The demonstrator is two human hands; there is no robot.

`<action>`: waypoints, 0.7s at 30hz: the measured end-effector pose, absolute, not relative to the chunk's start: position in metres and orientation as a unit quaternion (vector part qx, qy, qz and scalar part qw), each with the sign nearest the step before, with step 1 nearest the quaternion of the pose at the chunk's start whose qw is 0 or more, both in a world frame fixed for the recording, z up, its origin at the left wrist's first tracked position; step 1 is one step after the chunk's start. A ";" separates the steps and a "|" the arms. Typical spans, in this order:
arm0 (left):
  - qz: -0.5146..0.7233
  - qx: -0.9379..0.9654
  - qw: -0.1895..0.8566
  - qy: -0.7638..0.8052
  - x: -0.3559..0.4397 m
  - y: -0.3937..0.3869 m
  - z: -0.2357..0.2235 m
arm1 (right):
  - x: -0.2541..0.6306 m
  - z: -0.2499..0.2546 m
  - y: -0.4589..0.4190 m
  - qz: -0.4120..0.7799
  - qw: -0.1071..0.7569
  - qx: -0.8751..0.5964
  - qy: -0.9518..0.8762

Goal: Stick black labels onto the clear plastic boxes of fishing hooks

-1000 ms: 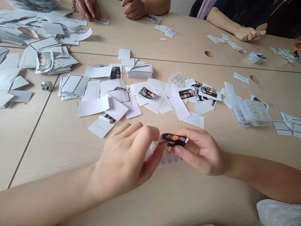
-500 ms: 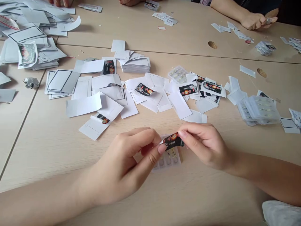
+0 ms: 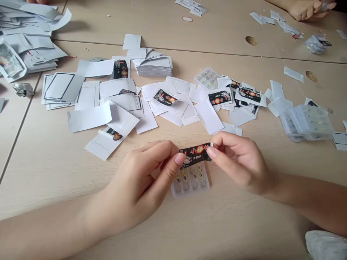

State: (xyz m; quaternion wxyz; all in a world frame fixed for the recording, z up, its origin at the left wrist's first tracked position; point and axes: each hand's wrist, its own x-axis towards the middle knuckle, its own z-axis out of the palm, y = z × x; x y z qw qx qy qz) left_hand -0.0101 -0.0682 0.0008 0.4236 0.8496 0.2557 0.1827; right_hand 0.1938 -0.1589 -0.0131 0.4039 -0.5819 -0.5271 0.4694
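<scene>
A black sticker (image 3: 195,156) with a fiery burst and red and white lettering is stretched between my hands. My left hand (image 3: 151,173) pinches its left end between thumb and fingers. At the right end, my right hand (image 3: 238,160) grips it the same way. Below the sticker, a clear plastic case (image 3: 191,182) lies on the table, its compartments holding fishing hooks with yellow line. The sticker and my left fingers cover the case's upper part. I cannot tell whether the sticker touches the case.
Loose white backing papers and black stickers (image 3: 221,97) spread beyond my hands. A paper stack (image 3: 154,66) stands behind them. Clear cases (image 3: 307,122) are piled at right. More paper (image 3: 32,47) heaps at left. Another person's hand (image 3: 305,9) is at the far right.
The sticker has been drawn straighter and flatter between my fingers, showing more of its print. More of the case beneath shows. The view has shifted slightly.
</scene>
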 end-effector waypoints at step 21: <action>0.189 0.874 0.344 0.286 -0.013 -0.076 -0.001 | 0.186 -0.007 -0.155 0.422 0.342 -0.618 -0.569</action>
